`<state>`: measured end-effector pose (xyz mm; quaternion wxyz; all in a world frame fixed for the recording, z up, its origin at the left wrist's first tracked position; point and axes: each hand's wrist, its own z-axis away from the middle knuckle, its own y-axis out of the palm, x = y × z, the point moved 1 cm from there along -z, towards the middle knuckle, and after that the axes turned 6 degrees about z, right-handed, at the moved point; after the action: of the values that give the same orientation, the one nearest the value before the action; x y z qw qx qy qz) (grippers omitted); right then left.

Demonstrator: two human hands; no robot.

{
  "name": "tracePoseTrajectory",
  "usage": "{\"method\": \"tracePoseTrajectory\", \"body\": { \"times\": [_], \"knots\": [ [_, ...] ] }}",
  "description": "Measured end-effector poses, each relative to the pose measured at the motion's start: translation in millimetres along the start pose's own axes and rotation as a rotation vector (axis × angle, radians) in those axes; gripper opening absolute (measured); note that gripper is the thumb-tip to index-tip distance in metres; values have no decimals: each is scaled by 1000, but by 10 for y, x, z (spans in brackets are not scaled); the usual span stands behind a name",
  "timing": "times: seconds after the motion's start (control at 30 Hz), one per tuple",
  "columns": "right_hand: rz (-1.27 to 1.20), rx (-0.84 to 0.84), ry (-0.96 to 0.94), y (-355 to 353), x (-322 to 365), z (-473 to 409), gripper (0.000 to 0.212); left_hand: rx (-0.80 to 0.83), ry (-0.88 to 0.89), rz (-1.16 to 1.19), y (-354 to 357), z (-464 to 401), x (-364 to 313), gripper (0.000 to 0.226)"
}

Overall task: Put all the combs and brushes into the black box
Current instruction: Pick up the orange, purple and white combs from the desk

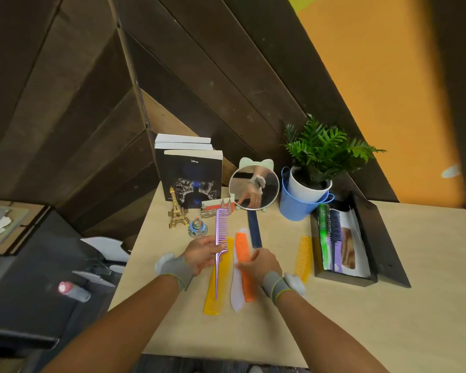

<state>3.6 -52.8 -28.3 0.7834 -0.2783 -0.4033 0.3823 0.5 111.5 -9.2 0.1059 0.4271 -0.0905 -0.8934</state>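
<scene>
My left hand [203, 253] grips a purple tail comb [221, 230], raised above a long yellow comb [220, 281] lying on the table. My right hand [262, 263] closes on an orange comb [243, 251], which rests partly over a white comb [236, 289]. A dark blue comb [254, 229] lies beyond them. A smaller yellow comb [304, 258] lies left of the black box [371, 254]. Inside the box are a green brush [324, 232], a blue-and-lilac brush [335, 238] and a brown comb [348, 247].
At the back of the light wooden table [334, 319] stand books [193, 176], a gold tower model [176, 211], a small trinket [198, 228], a round mirror [253, 187] and a potted plant in a blue bucket [296, 205]. The table's left edge drops off to dark furniture.
</scene>
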Motion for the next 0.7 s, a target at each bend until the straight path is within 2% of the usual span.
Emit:
{"method": "tracePoseTrajectory", "body": {
  "times": [0.13, 0.23, 0.27, 0.33, 0.43, 0.5, 0.6, 0.7],
  "knots": [
    [4, -4, 15, 39, -21, 0, 44, -9, -8, 25, -65, 41, 39, 39],
    [-50, 18, 20, 6, -21, -2, 26, -14, -10, 46, -80, 52, 42, 39],
    [-99, 21, 12, -8, -24, -16, 22, -17, -11, 54, -82, 54, 38, 39],
    [-238, 30, -9, -41, -26, -44, 34, -28, -11, 60, -81, 50, 31, 40],
    [-554, 80, -17, -144, 50, -26, 18, -51, -9, 87, -49, 13, 34, 37],
    [-723, 157, -3, -198, 125, -6, 19, -78, -5, 114, -9, -13, 29, 34],
    [-813, 237, 3, -220, 212, 15, 20, -90, -5, 129, 56, -37, 12, 25],
    [-793, 237, -29, -192, 247, 13, 20, -52, 1, 142, 110, -39, 6, 22]
  ]
}}
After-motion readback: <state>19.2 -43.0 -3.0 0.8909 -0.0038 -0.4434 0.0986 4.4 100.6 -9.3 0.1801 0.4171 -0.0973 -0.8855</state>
